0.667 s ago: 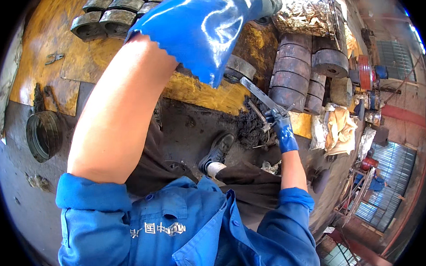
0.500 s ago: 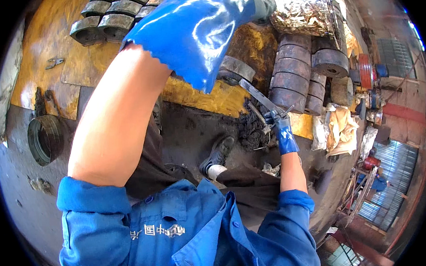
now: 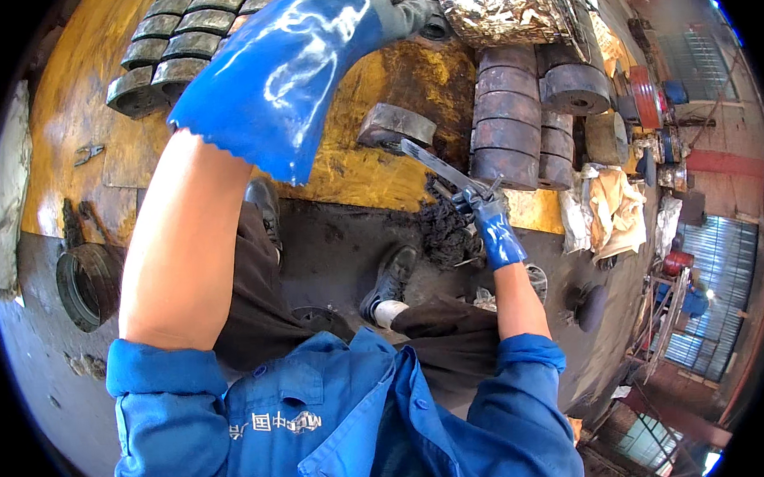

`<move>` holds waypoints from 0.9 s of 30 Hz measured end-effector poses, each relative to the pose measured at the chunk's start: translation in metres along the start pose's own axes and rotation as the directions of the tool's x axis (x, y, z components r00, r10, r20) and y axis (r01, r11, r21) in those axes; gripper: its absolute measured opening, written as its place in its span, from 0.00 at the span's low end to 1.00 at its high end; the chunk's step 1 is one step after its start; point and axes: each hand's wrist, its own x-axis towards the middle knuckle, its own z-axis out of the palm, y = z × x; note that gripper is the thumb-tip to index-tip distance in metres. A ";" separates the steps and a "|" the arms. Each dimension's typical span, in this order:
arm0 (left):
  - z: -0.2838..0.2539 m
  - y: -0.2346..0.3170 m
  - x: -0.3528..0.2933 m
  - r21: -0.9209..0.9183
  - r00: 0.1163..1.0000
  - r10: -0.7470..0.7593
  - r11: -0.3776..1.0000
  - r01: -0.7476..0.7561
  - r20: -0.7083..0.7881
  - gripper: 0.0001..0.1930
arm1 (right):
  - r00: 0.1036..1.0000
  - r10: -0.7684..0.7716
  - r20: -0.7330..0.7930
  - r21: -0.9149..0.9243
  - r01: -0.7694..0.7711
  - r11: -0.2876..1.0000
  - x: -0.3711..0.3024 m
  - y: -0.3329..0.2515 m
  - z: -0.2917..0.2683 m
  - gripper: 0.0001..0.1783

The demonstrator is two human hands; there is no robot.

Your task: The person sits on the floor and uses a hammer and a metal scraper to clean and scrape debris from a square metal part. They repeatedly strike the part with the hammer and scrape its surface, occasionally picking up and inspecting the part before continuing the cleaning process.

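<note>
My left hand (image 3: pixel 402 14), in a long blue rubber glove with grey-stained fingers, reaches to the far side of the yellow work surface (image 3: pixel 396 176). Its fingers look curled beside dark round parts (image 3: pixel 434 25); what they hold, if anything, is hidden. My right hand (image 3: pixel 490 221), also in a blue glove, is closed round a long flat metal blade (image 3: pixel 438 163) that points up and left. The blade's tip is close to a thick dark metal ring (image 3: pixel 397 124) lying alone on the surface.
Dark rings (image 3: pixel 195 46) stand in rows at the far left, near pliers (image 3: pixel 89 153). Stacked round blocks (image 3: pixel 506 118) and a foil-wrapped bundle (image 3: pixel 508 10) are at right. Black greasy matter (image 3: pixel 439 227) hangs at the edge. An open metal ring (image 3: pixel 88 287) lies at left.
My left hand has moved left, away from the foil-wrapped bundle. My right hand, with the blade, has shifted slightly left and farther away. The whole view has turned a little.
</note>
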 end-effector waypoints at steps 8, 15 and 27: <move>0.004 0.007 0.001 0.110 1.000 0.014 0.994 -0.014 -0.001 0.16 | 0.975 -0.131 -0.179 -0.008 0.132 0.991 -0.015 -0.037 0.064 0.12; -0.002 -0.002 -0.003 0.025 0.998 0.051 0.998 -0.052 0.032 0.16 | 0.903 -0.376 -0.209 -0.569 0.201 0.797 -0.016 -0.062 0.123 0.12; -0.050 -0.029 -0.009 -0.605 0.906 0.142 0.783 0.145 0.400 0.20 | 0.936 -0.339 0.100 -0.885 0.239 0.400 -0.010 -0.053 0.134 0.17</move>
